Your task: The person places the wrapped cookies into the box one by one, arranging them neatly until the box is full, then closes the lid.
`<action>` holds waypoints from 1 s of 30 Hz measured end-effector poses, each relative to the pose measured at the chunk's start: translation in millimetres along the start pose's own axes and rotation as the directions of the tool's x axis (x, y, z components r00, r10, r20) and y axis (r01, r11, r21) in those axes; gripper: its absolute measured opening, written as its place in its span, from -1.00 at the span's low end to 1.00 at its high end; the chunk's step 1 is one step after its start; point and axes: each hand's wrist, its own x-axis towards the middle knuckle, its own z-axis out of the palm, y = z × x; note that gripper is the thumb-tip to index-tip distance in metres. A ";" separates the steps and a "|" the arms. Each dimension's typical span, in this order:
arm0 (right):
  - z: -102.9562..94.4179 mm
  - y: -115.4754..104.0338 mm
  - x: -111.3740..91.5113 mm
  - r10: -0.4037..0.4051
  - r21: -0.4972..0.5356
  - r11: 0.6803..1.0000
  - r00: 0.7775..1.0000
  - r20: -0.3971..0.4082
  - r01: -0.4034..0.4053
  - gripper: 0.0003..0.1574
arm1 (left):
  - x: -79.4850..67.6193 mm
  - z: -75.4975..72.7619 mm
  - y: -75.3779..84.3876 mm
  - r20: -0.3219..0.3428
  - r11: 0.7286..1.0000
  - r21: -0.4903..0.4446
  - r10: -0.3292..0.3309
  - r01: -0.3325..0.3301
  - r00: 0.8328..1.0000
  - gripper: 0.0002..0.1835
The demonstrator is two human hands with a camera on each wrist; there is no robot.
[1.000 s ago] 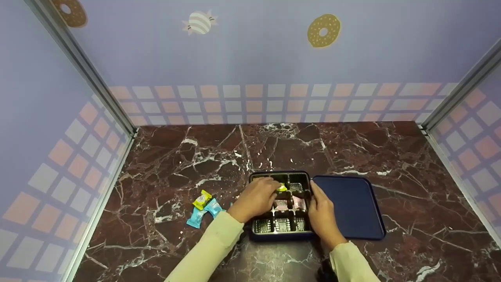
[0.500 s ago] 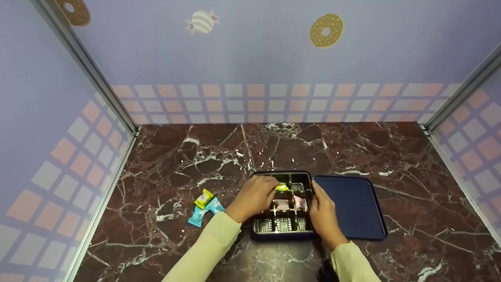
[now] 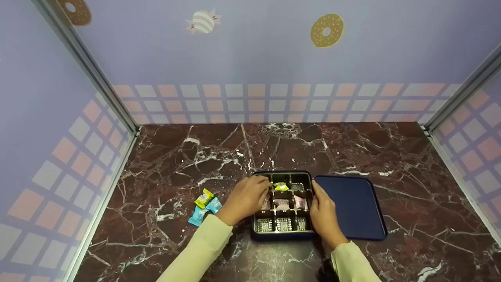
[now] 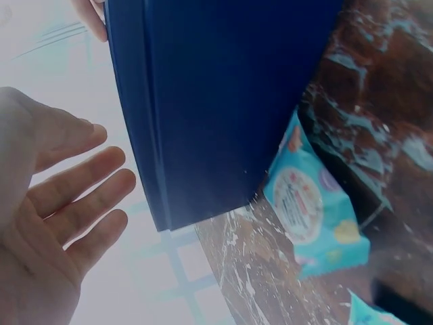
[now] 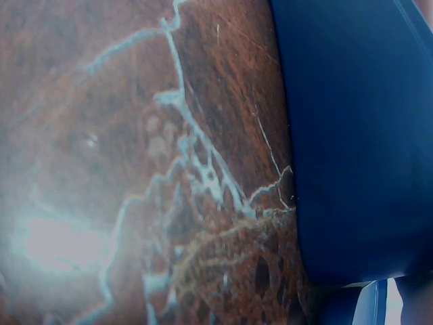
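Observation:
A dark blue box [image 3: 282,236] with a black divided tray stands in the middle of the table. In its back middle compartment lies a yellow wrapped candy [image 3: 281,186]. Pink wrapped candies [image 3: 282,204] fill the middle row, the leftmost partly behind my left hand [image 3: 246,197]. That hand is over the box's left edge; in the left wrist view its fingers [image 4: 88,210] are relaxed and hold nothing. My right hand [image 3: 324,213] rests along the box's right side with its fingers fairly straight. The right wrist view shows only the box wall [image 5: 358,135] and tabletop.
Left of the box lie a yellow candy [image 3: 203,198] and blue candies [image 3: 197,216], partly behind the left sleeve. A flat dark blue lid [image 3: 350,207] lies right of the box. Patterned panels [image 3: 250,58] enclose the marbled table [image 3: 176,156] at the back and sides.
My left hand has drawn back to the left, away from the yellow candy, which now lies fully visible in the back middle compartment. My right hand stays at the box's side.

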 end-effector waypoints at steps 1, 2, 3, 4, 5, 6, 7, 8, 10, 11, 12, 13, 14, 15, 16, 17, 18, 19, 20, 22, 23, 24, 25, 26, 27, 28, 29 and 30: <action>0.0 0.2 0.1 0.000 0.001 1.000 1.000 0.000 0.000 -0.39 | -1.4 -0.1 -0.9 -0.004 1.000 -0.003 -0.002 0.002 1.000 -0.79; 0.0 0.1 0.0 0.003 0.001 1.000 1.000 0.001 -0.003 -0.39 | -2.7 -0.4 -1.7 -0.008 1.000 -0.007 -0.005 0.005 1.000 -0.79; -0.1 -0.1 -0.1 0.007 0.002 1.000 1.000 0.003 -0.007 -0.39 | -4.0 -0.8 -2.2 -0.010 1.000 -0.011 -0.009 0.009 1.000 -0.79; -0.2 -0.2 -0.1 0.011 0.003 1.000 1.000 0.004 -0.011 -0.39 | -5.4 -0.8 -3.0 -0.017 1.000 -0.009 -0.009 0.008 1.000 -0.80; -0.3 -0.5 0.0 0.015 0.005 1.000 1.000 0.006 -0.015 -0.39 | -6.7 -1.2 -3.7 -0.021 1.000 -0.004 -0.009 0.009 1.000 -0.80; -0.5 -0.7 0.0 0.019 0.006 1.000 1.000 0.007 -0.019 -0.39 | -8.0 -1.8 -4.2 -0.024 1.000 0.001 -0.010 0.010 1.000 -0.80; -0.6 -1.2 -0.1 0.023 0.007 1.000 1.000 0.009 -0.023 -0.39 | -9.2 -2.3 -4.8 -0.027 1.000 0.004 -0.010 0.010 1.000 -0.80; -0.6 -1.6 -0.1 0.026 0.009 1.000 1.000 0.010 -0.026 -0.39 | -10.3 -3.1 -5.3 -0.028 1.000 0.005 -0.010 0.010 1.000 -0.80; -0.7 -1.7 0.1 0.028 0.010 1.000 1.000 0.014 -0.028 -0.39 | -12.5 -5.0 -6.3 -0.023 1.000 0.005 -0.016 0.016 1.000 -0.79; -0.8 -1.5 0.3 0.029 0.009 1.000 0.999 0.016 -0.029 -0.40 | -13.7 -6.2 -6.5 -0.017 1.000 0.003 -0.021 0.021 1.000 -0.78; -0.8 -1.4 0.4 0.028 0.009 1.000 0.999 0.017 -0.029 -0.40 | -14.7 -7.3 -7.0 -0.013 1.000 0.002 -0.024 0.024 1.000 -0.77; -0.9 -1.5 0.6 0.027 0.009 1.000 0.999 0.019 -0.027 -0.39 | -15.8 -8.3 -7.4 -0.007 1.000 0.003 -0.029 0.029 1.000 -0.76; -0.9 -1.2 0.7 0.026 0.007 1.000 0.999 0.020 -0.026 -0.39 | -16.9 -9.3 -7.9 -0.003 0.999 0.007 -0.035 0.035 0.999 -0.75; -1.0 -0.7 1.0 0.023 0.004 1.000 0.999 0.022 -0.023 -0.39 | -18.0 -10.0 -8.4 -0.001 0.999 0.013 -0.039 0.039 0.999 -0.75; -1.0 -0.5 1.1 0.021 0.004 1.000 1.000 0.021 -0.021 -0.39 | -19.1 -10.5 -8.9 -0.002 0.999 0.022 -0.039 0.039 0.999 -0.74; -1.1 -0.3 1.2 0.018 0.003 1.000 1.000 0.019 -0.018 -0.38 | -20.2 -10.8 -9.4 -0.008 0.999 0.034 -0.037 0.037 0.999 -0.74; -1.1 -0.2 1.2 0.015 0.003 1.000 1.000 0.017 -0.015 -0.38 | -21.1 -11.0 -9.9 -0.012 0.998 0.046 -0.036 0.036 0.999 -0.75; -1.1 0.1 1.1 0.012 0.000 1.000 1.000 0.015 -0.012 -0.38 | -22.3 -11.1 -10.3 -0.020 0.998 0.055 -0.033 0.034 0.999 -0.76; -1.1 0.3 1.0 0.009 -0.002 1.000 1.000 0.013 -0.009 -0.39 | -23.4 -11.0 -10.6 -0.028 0.998 0.061 -0.033 0.034 0.999 -0.76; -0.9 0.2 0.8 0.001 0.000 1.000 1.000 0.007 -0.001 -0.39 | -25.6 -11.2 -11.1 -0.037 0.997 0.058 -0.045 0.047 0.998 -0.76; -0.8 0.3 0.8 -0.002 -0.001 1.000 1.000 0.004 0.002 -0.40 | -26.6 -11.3 -11.4 -0.036 0.997 0.056 -0.057 0.059 0.998 -0.76; -0.7 0.4 0.7 -0.006 -0.002 1.000 1.000 0.002 0.006 -0.40 | -27.7 -11.6 -11.7 -0.032 0.996 0.050 -0.072 0.073 0.997 -0.76; -0.6 0.3 0.5 -0.008 -0.003 1.000 1.000 0.000 0.008 -0.40 | -28.7 -12.3 -11.9 -0.029 0.995 0.048 -0.086 0.087 0.996 -0.76; -0.4 0.2 0.5 -0.010 -0.003 1.000 1.000 -0.002 0.010 -0.40 | -29.6 -12.7 -12.3 -0.023 0.994 0.046 -0.103 0.104 0.994 -0.75; -0.3 0.2 0.5 -0.011 -0.003 1.000 1.000 -0.002 0.011 -0.40 | -30.4 -13.2 -12.8 -0.017 0.992 0.050 -0.116 0.116 0.993 -0.75; -0.3 0.0 0.3 -0.009 -0.003 1.000 1.000 -0.003 0.009 -0.40 | -31.4 -13.7 -13.4 -0.014 0.990 0.056 -0.125 0.126 0.992 -0.75; -0.3 -0.2 0.1 -0.007 -0.003 1.000 1.000 -0.002 0.007 -0.40 | -32.4 -14.0 -14.2 -0.013 0.989 0.065 -0.133 0.133 0.991 -0.75; -0.3 0.0 0.0 -0.005 -0.004 1.000 1.000 -0.001 0.005 -0.40 | -33.6 -14.3 -15.1 -0.016 0.988 0.075 -0.137 0.138 0.990 -0.75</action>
